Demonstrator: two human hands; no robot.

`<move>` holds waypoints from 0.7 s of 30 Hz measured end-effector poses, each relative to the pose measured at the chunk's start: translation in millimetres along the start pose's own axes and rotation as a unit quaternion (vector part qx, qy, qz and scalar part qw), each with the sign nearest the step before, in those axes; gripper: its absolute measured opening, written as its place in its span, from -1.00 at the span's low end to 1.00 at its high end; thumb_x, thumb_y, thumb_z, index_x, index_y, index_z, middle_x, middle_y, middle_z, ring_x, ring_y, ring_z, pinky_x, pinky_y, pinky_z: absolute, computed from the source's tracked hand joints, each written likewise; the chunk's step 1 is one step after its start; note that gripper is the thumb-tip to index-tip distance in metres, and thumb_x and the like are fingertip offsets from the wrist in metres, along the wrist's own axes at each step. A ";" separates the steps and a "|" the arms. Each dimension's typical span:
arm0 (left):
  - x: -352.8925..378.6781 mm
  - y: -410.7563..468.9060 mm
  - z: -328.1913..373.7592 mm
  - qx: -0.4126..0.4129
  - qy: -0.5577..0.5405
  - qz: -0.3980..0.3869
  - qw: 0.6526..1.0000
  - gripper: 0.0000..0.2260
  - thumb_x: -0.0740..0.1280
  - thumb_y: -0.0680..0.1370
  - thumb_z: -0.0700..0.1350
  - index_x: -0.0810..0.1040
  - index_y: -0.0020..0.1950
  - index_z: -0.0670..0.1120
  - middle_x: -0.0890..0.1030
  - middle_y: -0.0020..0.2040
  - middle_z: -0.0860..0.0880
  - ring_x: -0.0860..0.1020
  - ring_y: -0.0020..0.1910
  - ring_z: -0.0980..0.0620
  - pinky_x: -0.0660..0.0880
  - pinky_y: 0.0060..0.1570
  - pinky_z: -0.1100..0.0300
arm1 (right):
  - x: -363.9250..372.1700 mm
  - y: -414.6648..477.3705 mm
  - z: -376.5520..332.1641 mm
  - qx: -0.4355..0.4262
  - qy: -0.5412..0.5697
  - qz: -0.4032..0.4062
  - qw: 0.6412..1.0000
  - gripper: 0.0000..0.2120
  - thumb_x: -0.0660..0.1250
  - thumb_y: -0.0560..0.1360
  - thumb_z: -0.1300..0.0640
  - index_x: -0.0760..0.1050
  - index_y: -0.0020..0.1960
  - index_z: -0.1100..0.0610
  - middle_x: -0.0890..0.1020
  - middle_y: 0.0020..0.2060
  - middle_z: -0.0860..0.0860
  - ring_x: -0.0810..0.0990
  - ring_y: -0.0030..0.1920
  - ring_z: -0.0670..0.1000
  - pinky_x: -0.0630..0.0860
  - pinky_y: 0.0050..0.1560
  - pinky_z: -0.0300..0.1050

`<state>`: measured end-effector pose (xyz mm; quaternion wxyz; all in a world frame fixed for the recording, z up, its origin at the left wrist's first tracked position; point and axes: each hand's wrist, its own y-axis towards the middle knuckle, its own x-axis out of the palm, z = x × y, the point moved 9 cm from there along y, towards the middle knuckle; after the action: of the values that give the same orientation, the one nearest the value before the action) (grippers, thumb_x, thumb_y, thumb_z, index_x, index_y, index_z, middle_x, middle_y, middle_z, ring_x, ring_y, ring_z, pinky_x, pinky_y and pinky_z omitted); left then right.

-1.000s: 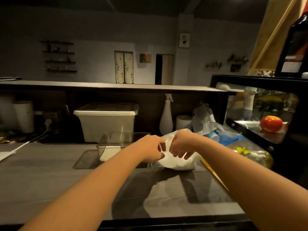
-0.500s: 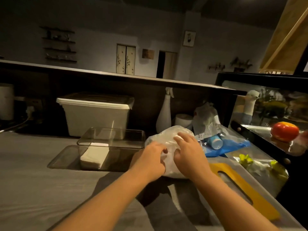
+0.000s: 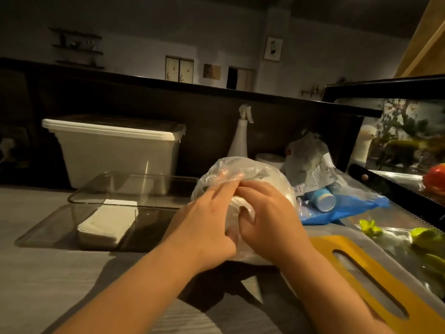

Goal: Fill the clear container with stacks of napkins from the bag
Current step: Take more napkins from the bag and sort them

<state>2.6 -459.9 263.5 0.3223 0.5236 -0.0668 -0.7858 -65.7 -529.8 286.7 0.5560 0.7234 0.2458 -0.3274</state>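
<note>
A clear plastic bag of white napkins stands on the grey counter, right of the clear container. One white napkin stack lies in the container's left part. My left hand lies on the bag's left side, its fingers stretched up over the plastic near the top. My right hand grips the bag from the right, fingers curled into the plastic around the napkins inside. Both hands hide the bag's lower front.
A lidded white tub and a spray bottle stand behind. To the right lie a blue cup among bags, a yellow cutting board, green produce and a glass case.
The view has dropped lower and nearer to the counter. My hands have shifted from pinching the bag's top to lying around its sides, the right one digging into the plastic.
</note>
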 end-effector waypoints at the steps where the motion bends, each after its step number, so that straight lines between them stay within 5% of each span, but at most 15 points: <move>1: 1.3 -1.8 -4.3 -0.002 -0.001 -0.003 1.000 -0.12 0.42 0.49 -0.08 -0.12 0.57 0.28 0.12 0.57 0.17 0.20 0.53 0.05 0.30 0.45 0.07 | 4.9 -0.4 -4.7 0.000 0.010 -0.019 1.000 -0.58 0.40 0.50 0.18 0.53 0.35 0.01 0.55 0.31 -0.10 0.48 0.27 -0.10 0.26 0.22 -0.41; 3: 0.7 -2.8 -11.4 -0.012 -0.007 -0.001 1.000 -0.16 0.42 0.48 -0.10 -0.04 0.57 0.25 0.18 0.55 0.16 0.38 0.41 0.00 0.43 0.35 0.03 | 10.4 -1.2 0.9 0.036 0.012 -0.036 0.999 -0.52 0.35 0.54 0.15 0.43 0.44 -0.04 0.47 0.39 -0.11 0.45 0.33 -0.09 0.31 0.25 -0.34; 5: -5.3 -2.3 -12.4 -0.002 -0.041 0.024 0.999 -0.25 0.40 0.47 -0.14 0.10 0.55 0.20 0.31 0.48 0.11 0.52 0.08 0.04 0.55 0.18 0.05 | 9.5 -4.7 14.1 0.084 -0.004 -0.045 0.995 -0.52 0.33 0.55 0.10 0.39 0.45 -0.09 0.44 0.41 -0.11 0.40 0.37 -0.07 0.33 0.33 -0.22; 9: -19.9 -3.7 -4.8 0.051 -0.050 0.089 0.993 -0.39 0.35 0.46 -0.21 0.33 0.44 0.20 0.46 0.28 0.18 0.42 -0.28 0.13 0.51 -0.14 0.26 | -4.6 -13.0 32.0 0.118 -0.070 -0.043 0.990 -0.65 0.36 0.53 -0.05 0.50 0.31 -0.16 0.48 0.34 -0.16 0.30 0.40 -0.05 0.21 0.42 -0.12; 15: -25.5 -4.9 0.9 0.094 -0.071 0.130 0.985 -0.43 0.32 0.48 -0.27 0.38 0.42 0.18 0.40 0.36 0.23 0.50 0.09 0.19 0.58 0.00 0.27 | -4.8 -15.8 35.3 0.154 -0.111 -0.092 0.977 -0.55 0.35 0.48 -0.24 0.39 0.34 -0.25 0.37 0.39 -0.16 0.25 0.41 0.00 0.23 0.43 0.03; 21: -20.7 -4.6 -0.2 0.090 -0.054 0.113 0.988 -0.47 0.33 0.48 -0.25 0.40 0.37 0.16 0.39 0.26 0.24 0.42 -0.12 0.17 0.49 -0.13 0.34 | -9.7 -13.0 36.8 0.154 -0.111 -0.050 0.981 -0.74 0.30 0.55 -0.02 0.55 0.22 -0.20 0.56 0.16 -0.18 0.48 0.10 -0.10 0.52 0.18 -0.07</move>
<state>5.8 -444.3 277.5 0.3563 0.4965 -0.2129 -0.7624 -88.9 -561.9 279.3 0.4449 0.7459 0.1655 -0.4672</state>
